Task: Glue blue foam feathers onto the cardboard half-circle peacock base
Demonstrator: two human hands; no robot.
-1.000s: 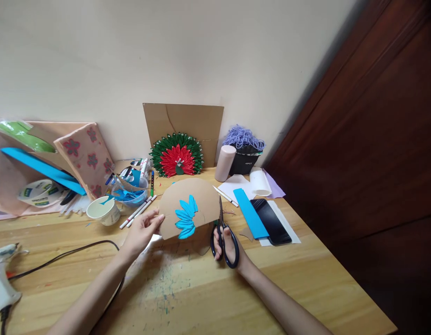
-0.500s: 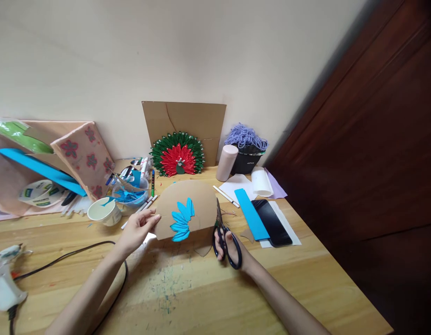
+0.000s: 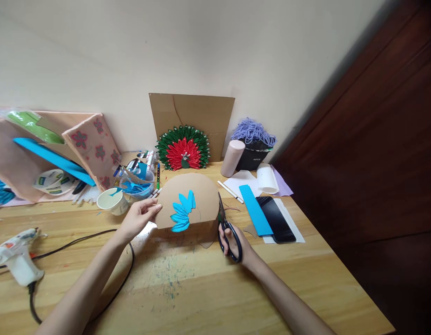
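Observation:
My left hand (image 3: pixel 142 217) pinches the left edge of a rounded brown cardboard piece (image 3: pixel 204 200), which is held above the table. Blue petal shapes (image 3: pixel 182 211) are fixed on its face in a partial fan, beside a thin drawn curve. In my right hand (image 3: pixel 241 246) is a pair of scissors (image 3: pixel 230 239) with dark handles, fingers through the loops. The blades point up, close along the cardboard's right edge; whether they touch it I cannot tell. A cardboard scrap (image 3: pixel 206 244) lies below the piece.
A glue gun (image 3: pixel 22 260) with a black cord stands at the left. Behind are a paper cup (image 3: pixel 112 202), a tub of blue scraps (image 3: pixel 136 186) and a green-and-red peacock craft (image 3: pixel 183 151). On the right lie a blue strip (image 3: pixel 255 211) and a phone (image 3: pixel 276 218).
The scene has shifted slightly right and up in view. The scissor handles look closer together, and the cardboard's face tilts a little more away. Both hands keep their holds.

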